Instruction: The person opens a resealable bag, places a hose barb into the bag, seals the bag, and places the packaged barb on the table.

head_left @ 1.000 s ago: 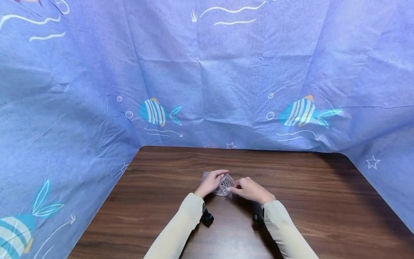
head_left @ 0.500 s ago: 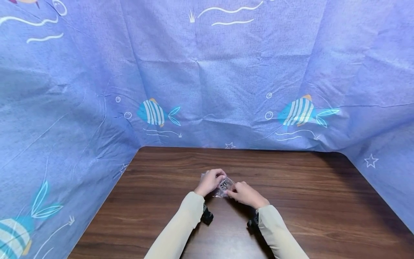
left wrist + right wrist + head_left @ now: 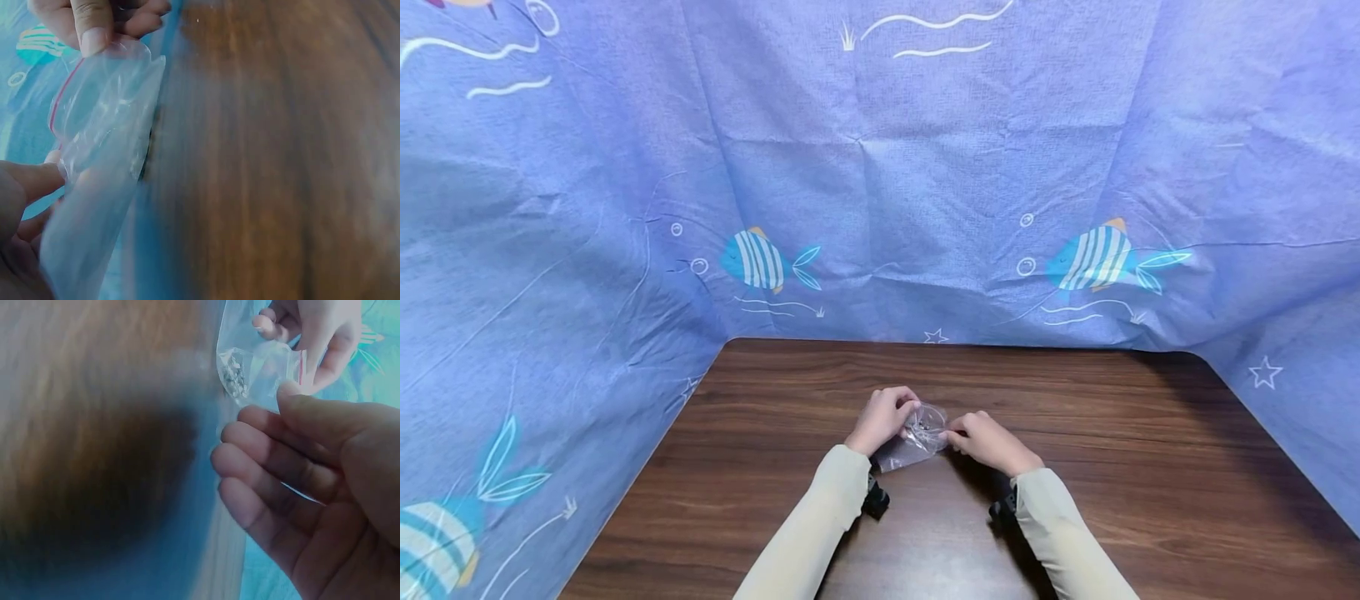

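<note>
A clear zip-lock bag [image 3: 904, 454] with a red strip along its mouth is held between both hands over the table. Small silvery metal pieces [image 3: 234, 376] lie bunched in one corner of it, too small to name. My left hand [image 3: 880, 421] pinches one side of the mouth between thumb and fingers. On the opposite side, my right hand [image 3: 988, 442] pinches the rim by the red strip [image 3: 65, 94], its other fingers curled loosely. The mouth gapes in a rounded loop between the hands, and the bag's body slants down toward the left forearm.
The dark wood-grain table [image 3: 760, 400] spreads around the hands. A blue fish-print cloth [image 3: 925, 183] hangs behind it and along its sides. Black wrist cameras [image 3: 876, 498] sit beneath the cream sleeves [image 3: 808, 521].
The bag has turned, its body now slanting toward the person at lower left. The left fingers have curled in from straighter ones. The right hand went slightly left, then back right.
</note>
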`<action>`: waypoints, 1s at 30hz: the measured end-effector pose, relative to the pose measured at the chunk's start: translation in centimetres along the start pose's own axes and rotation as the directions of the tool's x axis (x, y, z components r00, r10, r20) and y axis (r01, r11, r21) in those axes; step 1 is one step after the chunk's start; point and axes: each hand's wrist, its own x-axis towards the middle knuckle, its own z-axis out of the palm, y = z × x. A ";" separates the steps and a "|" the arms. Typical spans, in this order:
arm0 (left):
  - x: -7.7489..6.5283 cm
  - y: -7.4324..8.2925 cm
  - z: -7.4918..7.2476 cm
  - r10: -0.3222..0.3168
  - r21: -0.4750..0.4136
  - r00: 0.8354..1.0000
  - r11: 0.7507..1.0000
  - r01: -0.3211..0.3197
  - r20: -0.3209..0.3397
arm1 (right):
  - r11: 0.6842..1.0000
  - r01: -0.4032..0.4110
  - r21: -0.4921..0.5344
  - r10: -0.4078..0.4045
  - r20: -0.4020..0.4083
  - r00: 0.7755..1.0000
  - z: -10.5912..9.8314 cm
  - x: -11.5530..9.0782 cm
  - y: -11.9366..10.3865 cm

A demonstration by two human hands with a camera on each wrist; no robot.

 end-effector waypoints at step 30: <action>-0.5 2.6 -2.6 0.208 -0.044 0.956 0.974 -0.221 -0.206 | 0.970 -0.050 0.236 0.097 -0.193 0.976 -5.0 -0.1 1.6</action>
